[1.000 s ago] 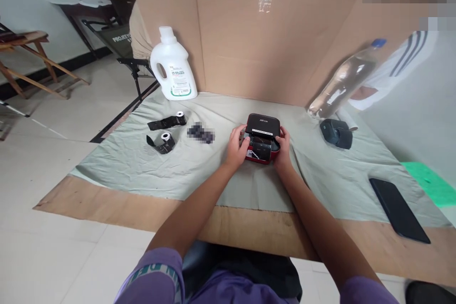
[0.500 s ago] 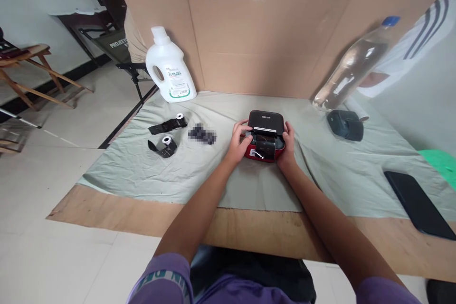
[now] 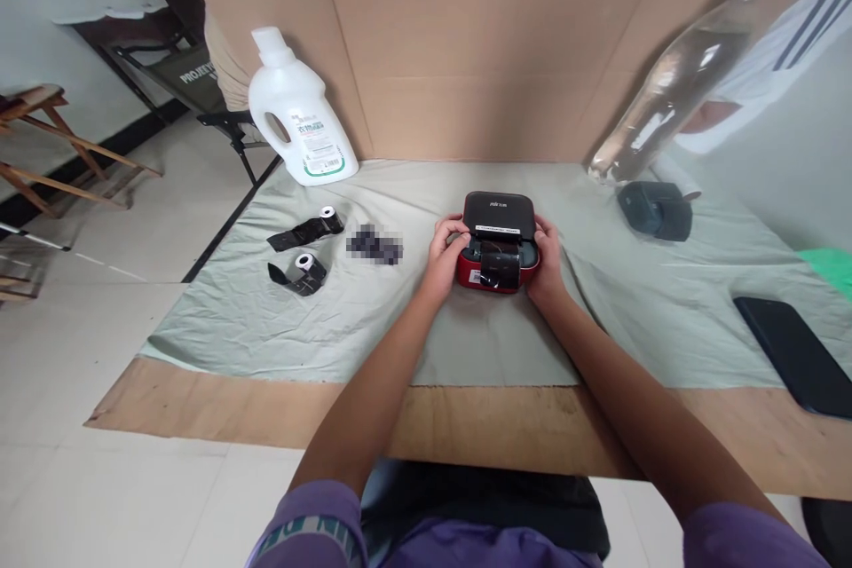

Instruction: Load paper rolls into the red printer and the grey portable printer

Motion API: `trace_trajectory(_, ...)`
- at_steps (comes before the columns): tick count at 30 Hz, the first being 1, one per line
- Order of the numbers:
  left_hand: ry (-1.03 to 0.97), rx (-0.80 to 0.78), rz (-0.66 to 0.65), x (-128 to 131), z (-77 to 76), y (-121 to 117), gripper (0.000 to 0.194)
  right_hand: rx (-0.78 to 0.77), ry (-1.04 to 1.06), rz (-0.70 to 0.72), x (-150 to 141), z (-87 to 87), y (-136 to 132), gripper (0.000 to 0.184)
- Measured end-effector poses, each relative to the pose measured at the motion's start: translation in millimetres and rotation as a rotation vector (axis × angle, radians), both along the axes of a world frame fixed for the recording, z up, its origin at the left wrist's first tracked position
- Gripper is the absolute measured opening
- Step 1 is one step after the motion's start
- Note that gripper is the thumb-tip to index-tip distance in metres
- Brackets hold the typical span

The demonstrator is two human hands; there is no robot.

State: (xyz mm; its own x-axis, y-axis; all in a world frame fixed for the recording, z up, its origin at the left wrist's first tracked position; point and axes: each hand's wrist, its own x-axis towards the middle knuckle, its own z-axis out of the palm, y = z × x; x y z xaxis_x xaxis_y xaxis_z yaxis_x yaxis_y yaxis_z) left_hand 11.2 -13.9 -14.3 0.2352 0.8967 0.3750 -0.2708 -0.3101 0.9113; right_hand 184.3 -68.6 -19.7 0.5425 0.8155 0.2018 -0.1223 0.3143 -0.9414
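Note:
A small red and black label printer (image 3: 498, 211) sits on the cloth in front of me, its black lid raised at the back. A strip of shiny black labels (image 3: 500, 268) hangs over its front edge. My left hand (image 3: 445, 256) is closed on the printer's left side, thumb near the top rim. On the right side my right hand (image 3: 548, 261) grips the body, with some fingers hidden. Off to the left lie two black label rolls with white cores, a farther label roll (image 3: 307, 231) and a nearer label roll (image 3: 307, 273), both partly unwound.
A white detergent bottle (image 3: 303, 120) stands at the back left against a cardboard panel (image 3: 466, 62). At the right are a tilted clear bottle (image 3: 679, 89), a dark device (image 3: 656, 210) and a black phone (image 3: 795, 351). A pixelated dark item (image 3: 374, 245) lies left of the printer.
My view has tilted down slightly. The left fingers and thumb have drawn back from the printer's opening toward its side. Both hands still hold the printer, which stays in about the same place.

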Motion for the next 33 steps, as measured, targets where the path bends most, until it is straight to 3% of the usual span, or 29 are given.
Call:
trace_trajectory(4, 0.008, -0.031, 0.083, 8, -3.4, -8, 0.015, 0.013, -0.061, 0.005, -2, -1.9, -1, 0.054)
trace_trajectory(10, 0.103, 0.104, 0.107, 2, -1.7, -3, 0.023, 0.033, -0.042, 0.022, -2, -3.6, -1, 0.053)
trace_trajectory(17, 0.034, 0.12, 0.054, 0, -3.7, 4, 0.022, -0.04, 0.118, 0.039, 5, -0.9, 3, 0.054)
trace_trajectory(24, 0.027, 0.092, 0.067, 2, -6.8, 7, 0.023, -0.041, 0.11, 0.066, 5, 1.7, 2, 0.054)
trace_trajectory(29, 0.045, 0.101, 0.086, -2, 0.2, 0, 0.022, 0.023, 0.091, 0.028, 1, -2.2, 0, 0.049)
trace_trajectory(33, 0.065, -0.032, 0.238, -28, 13.4, 6, 0.026, 0.055, 0.112, 0.018, 1, -5.0, 1, 0.048)
